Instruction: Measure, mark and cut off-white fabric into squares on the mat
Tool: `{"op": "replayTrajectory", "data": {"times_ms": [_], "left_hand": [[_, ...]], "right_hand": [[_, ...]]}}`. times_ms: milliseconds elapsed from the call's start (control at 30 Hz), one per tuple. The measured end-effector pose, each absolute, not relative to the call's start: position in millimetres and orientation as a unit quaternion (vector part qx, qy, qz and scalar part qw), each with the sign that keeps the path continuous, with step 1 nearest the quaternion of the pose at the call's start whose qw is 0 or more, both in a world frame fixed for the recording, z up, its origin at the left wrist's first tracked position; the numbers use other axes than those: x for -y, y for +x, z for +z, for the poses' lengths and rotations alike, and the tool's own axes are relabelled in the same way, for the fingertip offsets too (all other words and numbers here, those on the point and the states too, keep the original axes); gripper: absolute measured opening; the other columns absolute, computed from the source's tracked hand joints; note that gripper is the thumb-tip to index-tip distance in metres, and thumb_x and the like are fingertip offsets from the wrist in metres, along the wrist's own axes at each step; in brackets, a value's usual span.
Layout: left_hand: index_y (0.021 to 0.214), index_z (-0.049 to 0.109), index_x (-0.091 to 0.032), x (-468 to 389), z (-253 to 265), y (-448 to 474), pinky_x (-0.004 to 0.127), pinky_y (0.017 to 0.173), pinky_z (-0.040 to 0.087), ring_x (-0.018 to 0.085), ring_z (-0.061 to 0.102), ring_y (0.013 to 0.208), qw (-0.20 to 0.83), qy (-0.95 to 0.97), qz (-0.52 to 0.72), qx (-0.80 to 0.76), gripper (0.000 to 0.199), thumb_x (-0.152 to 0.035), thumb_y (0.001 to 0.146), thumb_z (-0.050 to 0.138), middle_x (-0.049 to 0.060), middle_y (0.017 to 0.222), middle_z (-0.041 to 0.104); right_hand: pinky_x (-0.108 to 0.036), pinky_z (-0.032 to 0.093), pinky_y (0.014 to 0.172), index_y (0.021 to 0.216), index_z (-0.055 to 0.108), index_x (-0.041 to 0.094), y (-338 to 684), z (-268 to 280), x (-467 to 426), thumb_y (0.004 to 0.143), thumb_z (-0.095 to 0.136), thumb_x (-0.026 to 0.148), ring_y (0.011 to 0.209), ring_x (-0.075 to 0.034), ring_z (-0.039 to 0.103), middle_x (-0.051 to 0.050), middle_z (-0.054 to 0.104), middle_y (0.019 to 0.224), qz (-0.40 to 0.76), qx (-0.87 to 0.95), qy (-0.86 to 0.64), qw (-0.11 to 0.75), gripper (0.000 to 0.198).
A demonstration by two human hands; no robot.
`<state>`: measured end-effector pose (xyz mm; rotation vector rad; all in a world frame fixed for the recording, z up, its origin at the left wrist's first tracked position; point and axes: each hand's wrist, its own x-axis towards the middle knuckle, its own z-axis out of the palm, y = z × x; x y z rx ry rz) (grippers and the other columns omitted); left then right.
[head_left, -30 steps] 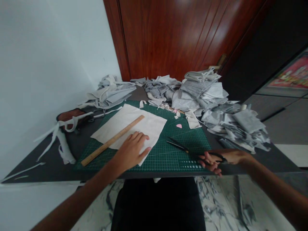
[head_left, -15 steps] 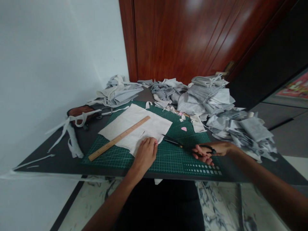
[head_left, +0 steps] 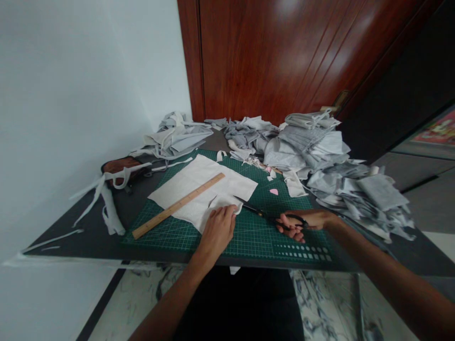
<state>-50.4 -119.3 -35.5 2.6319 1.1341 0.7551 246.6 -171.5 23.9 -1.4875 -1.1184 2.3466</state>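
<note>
White fabric sheet (head_left: 188,182) engaged by scissors (head_left: 261,213) on the cutting mat (head_left: 249,239)
The sheet lay over the left and central area of the green gridded mat, with a wooden ruler (head_left: 177,206) across it (the ruler's near end extended onto bare mat). The left hand (head_left: 218,229), at the mat's front center, grasped a lifted flap of the sheet; its thumb was hidden. The right hand (head_left: 293,226), over the mat's front right area, grasped the scissors by the black handles, the blades directed toward the mat's center and positioned at a slit in the sheet. A pink chip (head_left: 273,192) lay on the mat's right half.
</note>
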Motion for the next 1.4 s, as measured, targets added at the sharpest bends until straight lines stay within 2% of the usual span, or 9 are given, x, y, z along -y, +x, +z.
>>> {"op": "replayTrajectory", "data": {"times_ms": [67, 233, 433, 600, 700, 767, 900, 1100, 1400], "left_hand": [[0.122, 0.059, -0.020, 118.6, -38.0, -51.0, 0.041, 0.091, 0.055, 0.026, 0.073, 0.101, 0.091, 0.873, 0.274, -0.393, 0.021, -0.014, 0.106, 0.047, 0.008, 0.112, 0.076], [0.113, 0.061, -0.022, 115.5, -39.9, -52.3, 0.038, 0.089, 0.057, 0.024, 0.074, 0.098, 0.129, 0.852, 0.323, -0.390, 0.017, -0.016, 0.106, 0.047, 0.005, 0.107, 0.077], [0.106, 0.061, -0.021, 114.5, -36.1, -50.3, 0.036, 0.085, 0.057, 0.022, 0.072, 0.092, 0.151, 0.841, 0.344, -0.390, 0.015, -0.015, 0.106, 0.047, 0.004, 0.099, 0.074], [0.102, 0.062, -0.020, 119.1, -30.6, -49.6, 0.043, 0.089, 0.055, 0.026, 0.068, 0.096, 0.112, 0.857, 0.305, -0.400, 0.012, -0.015, 0.104, 0.050, 0.007, 0.099, 0.072], [0.111, 0.063, -0.019, 121.9, -29.2, -49.4, 0.046, 0.094, 0.055, 0.028, 0.066, 0.105, 0.098, 0.866, 0.293, -0.394, 0.011, -0.022, 0.104, 0.055, 0.009, 0.110, 0.072], [0.121, 0.062, -0.019, 122.6, -30.0, -49.0, 0.046, 0.097, 0.055, 0.029, 0.064, 0.111, 0.088, 0.874, 0.285, -0.383, 0.019, -0.024, 0.103, 0.059, 0.009, 0.118, 0.070], [0.129, 0.062, -0.020, 121.2, -34.6, -46.9, 0.046, 0.099, 0.055, 0.029, 0.065, 0.115, 0.071, 0.889, 0.252, -0.375, 0.029, -0.019, 0.100, 0.062, 0.009, 0.123, 0.069], [0.107, 0.070, -0.018, 117.9, -39.0, -44.6, 0.042, 0.094, 0.056, 0.026, 0.067, 0.103, 0.075, 0.889, 0.242, -0.382, 0.017, -0.014, 0.104, 0.053, 0.008, 0.105, 0.070], [0.105, 0.067, -0.019, 118.6, -36.4, -45.7, 0.038, 0.087, 0.056, 0.024, 0.067, 0.098, 0.065, 0.889, 0.262, -0.371, 0.016, -0.015, 0.105, 0.051, 0.006, 0.102, 0.069]], "right_hand": [[-0.017, 0.038, 0.047, 0.091, 0.057, 0.015, 254.6, 16.5, 167.8, 0.067, 0.081, 0.083, 0.047, -0.004, 0.032, 0.012, 0.041, 0.056, 0.792, 0.397, -0.460, 0.062, 0.075], [-0.019, 0.033, 0.047, 0.095, 0.054, 0.017, 260.9, 8.3, 173.3, 0.075, 0.072, 0.086, 0.050, -0.005, 0.027, 0.011, 0.036, 0.060, 0.784, 0.431, -0.442, 0.068, 0.075], [-0.020, 0.034, 0.049, 0.097, 0.052, 0.018, 260.4, 10.2, 175.2, 0.072, 0.070, 0.091, 0.052, -0.005, 0.028, 0.011, 0.036, 0.063, 0.779, 0.433, -0.451, 0.045, 0.079], [-0.024, 0.037, 0.053, 0.097, 0.048, 0.020, 264.7, 9.2, 178.8, 0.078, 0.063, 0.091, 0.054, -0.006, 0.031, 0.010, 0.035, 0.066, 0.782, 0.427, -0.448, 0.073, 0.076], [-0.026, 0.038, 0.054, 0.098, 0.050, 0.020, 265.6, 9.4, 182.6, 0.076, 0.064, 0.092, 0.056, -0.007, 0.031, 0.009, 0.037, 0.068, 0.776, 0.427, -0.456, 0.085, 0.077], [-0.025, 0.036, 0.053, 0.098, 0.051, 0.020, 265.1, 9.3, 183.7, 0.076, 0.067, 0.090, 0.056, -0.007, 0.031, 0.009, 0.037, 0.067, 0.774, 0.429, -0.458, 0.085, 0.076], [-0.022, 0.035, 0.050, 0.097, 0.051, 0.019, 263.4, 7.1, 181.3, 0.077, 0.066, 0.090, 0.054, -0.007, 0.031, 0.010, 0.036, 0.066, 0.772, 0.438, -0.454, 0.081, 0.075], [-0.019, 0.034, 0.045, 0.095, 0.051, 0.018, 258.6, 7.5, 177.0, 0.078, 0.068, 0.087, 0.050, -0.005, 0.029, 0.012, 0.034, 0.061, 0.774, 0.451, -0.439, 0.068, 0.074], [-0.017, 0.032, 0.042, 0.093, 0.052, 0.018, 256.3, 7.1, 181.0, 0.078, 0.070, 0.085, 0.048, -0.004, 0.027, 0.012, 0.034, 0.060, 0.759, 0.466, -0.444, 0.101, 0.072]]}}
